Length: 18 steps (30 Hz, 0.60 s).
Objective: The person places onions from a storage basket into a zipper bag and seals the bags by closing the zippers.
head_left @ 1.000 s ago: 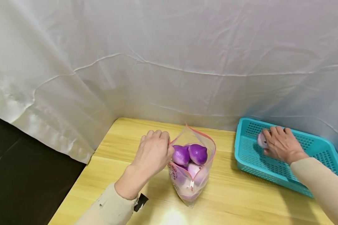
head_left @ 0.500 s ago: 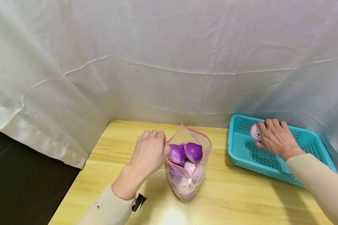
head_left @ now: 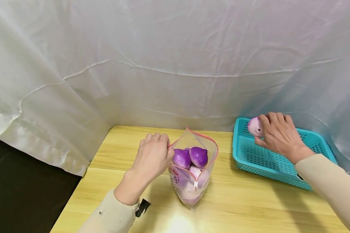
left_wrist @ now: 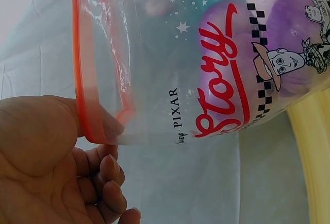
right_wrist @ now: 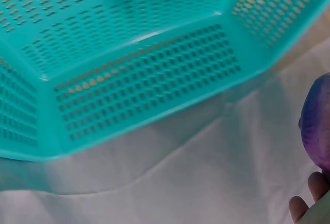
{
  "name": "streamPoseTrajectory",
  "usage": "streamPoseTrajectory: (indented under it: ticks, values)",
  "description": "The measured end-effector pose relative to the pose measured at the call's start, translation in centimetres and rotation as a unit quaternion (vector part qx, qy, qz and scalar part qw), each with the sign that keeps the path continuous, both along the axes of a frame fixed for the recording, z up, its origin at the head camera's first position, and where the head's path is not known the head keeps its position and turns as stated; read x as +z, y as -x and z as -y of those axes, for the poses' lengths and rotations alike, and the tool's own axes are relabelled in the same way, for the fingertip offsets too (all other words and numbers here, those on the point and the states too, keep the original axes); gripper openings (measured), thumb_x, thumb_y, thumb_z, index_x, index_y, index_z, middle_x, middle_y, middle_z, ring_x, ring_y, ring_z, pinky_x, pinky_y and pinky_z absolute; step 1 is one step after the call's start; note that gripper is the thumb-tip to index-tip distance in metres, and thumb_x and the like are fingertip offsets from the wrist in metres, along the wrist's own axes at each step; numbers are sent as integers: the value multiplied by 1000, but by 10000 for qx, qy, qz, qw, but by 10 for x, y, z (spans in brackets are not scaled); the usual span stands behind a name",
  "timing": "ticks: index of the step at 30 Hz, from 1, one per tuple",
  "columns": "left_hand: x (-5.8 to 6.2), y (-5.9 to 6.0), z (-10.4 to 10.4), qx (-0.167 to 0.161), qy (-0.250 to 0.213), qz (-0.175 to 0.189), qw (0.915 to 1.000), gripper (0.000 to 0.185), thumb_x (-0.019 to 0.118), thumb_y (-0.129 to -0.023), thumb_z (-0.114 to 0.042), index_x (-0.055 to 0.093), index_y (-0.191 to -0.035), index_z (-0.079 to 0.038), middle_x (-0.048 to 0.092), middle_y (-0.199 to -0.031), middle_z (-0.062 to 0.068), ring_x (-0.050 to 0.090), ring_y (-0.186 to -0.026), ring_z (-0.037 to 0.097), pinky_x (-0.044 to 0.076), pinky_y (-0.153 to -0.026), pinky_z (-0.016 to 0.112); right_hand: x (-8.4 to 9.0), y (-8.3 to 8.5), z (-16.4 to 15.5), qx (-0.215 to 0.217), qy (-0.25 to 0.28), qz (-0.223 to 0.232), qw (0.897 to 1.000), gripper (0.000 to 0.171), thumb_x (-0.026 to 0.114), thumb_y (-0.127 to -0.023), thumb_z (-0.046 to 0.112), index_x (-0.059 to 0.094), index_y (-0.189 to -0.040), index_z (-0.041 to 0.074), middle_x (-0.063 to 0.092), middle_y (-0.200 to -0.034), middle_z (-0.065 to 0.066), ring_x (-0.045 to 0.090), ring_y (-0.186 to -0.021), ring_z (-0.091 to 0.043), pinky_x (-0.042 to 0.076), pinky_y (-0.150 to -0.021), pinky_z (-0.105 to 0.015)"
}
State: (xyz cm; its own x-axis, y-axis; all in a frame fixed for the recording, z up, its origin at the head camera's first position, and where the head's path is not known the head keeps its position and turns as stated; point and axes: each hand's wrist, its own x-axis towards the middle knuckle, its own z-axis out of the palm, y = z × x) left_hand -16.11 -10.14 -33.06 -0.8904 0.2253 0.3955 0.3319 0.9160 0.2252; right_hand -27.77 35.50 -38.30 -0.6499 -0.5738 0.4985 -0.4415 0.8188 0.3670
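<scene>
My left hand (head_left: 150,155) pinches the red-edged rim of a clear zip bag (head_left: 192,199) standing on the table with its mouth spread. In the left wrist view the thumb and forefinger grip the corner of the printed bag (left_wrist: 154,74), the other fingers loosely curled. Two glossy purple onions (head_left: 199,156) top the load inside, and a paler onion (head_left: 196,171) lies below them. Over the turquoise basket, my right hand (head_left: 280,136) grips another onion (head_left: 254,127), its pale end with a dark spot facing out. The right wrist view catches that onion (right_wrist: 315,123) at its edge.
The turquoise basket (head_left: 272,176), with perforated walls, stands at the back right of the wooden table (head_left: 227,207). A pale curtain (head_left: 169,97) hangs behind. The table's left edge borders a dark area (head_left: 26,184). A white slider (head_left: 195,183) sits on the bag's zip.
My right hand has lifted the onion from inside the basket up toward its left rim. The left hand keeps its pinch on the bag. The head view has shifted slightly.
</scene>
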Motion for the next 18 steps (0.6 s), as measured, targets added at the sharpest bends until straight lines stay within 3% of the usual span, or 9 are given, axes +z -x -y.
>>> streamPoseTrajectory:
  ticks: [3,11,18]
  values:
    - [0,2,1,11,12,-16,10000,10,65,-91,-17,61,-83,-13,56,-76,0,49,-74,24,42,-69,39,10,-2,10,187,152,-216,9995,83,22,-94,70,46,-119,-5,49,-107,-31,48,-92,-50,43,-73,-59]
    - [0,7,3,83,19,51,10000,10,64,-92,-18,61,-83,-13,57,-78,0,50,-76,25,42,-69,39,36,-5,38,557,351,-455,9968,73,36,-89,63,46,-119,-3,48,-110,-30,48,-95,-49,42,-74,-59]
    - [0,10,4,111,32,97,9999,9,64,-92,-17,62,-83,-13,57,-78,1,50,-76,24,41,-69,38,61,-13,66,1137,471,-816,9890,69,43,-89,58,47,-121,-3,50,-112,-30,49,-94,-50,41,-76,-61]
